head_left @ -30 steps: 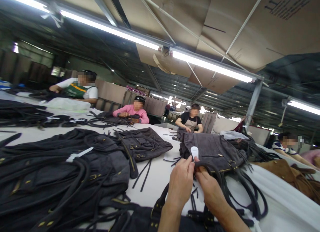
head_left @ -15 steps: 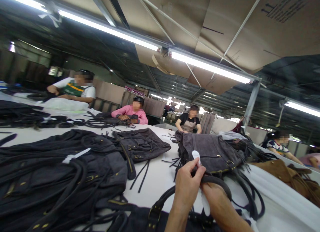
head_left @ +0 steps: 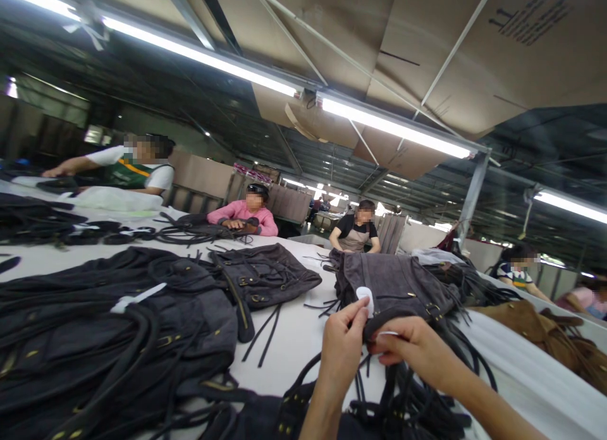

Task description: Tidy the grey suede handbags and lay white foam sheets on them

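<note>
Pinching a small white tag [head_left: 365, 299] between thumb and fingertips of the left hand [head_left: 342, 345], at the near centre of the white table [head_left: 294, 339]; curling the right hand [head_left: 411, 350] closed around a dark bag handle [head_left: 393, 318] just right of it, a white strip [head_left: 387, 333] caught in its fingers; lying behind, a grey suede bag [head_left: 398, 285]; piled at left, dark bags [head_left: 118, 326]; sitting along the far edge, several co-workers [head_left: 246, 212].
</note>
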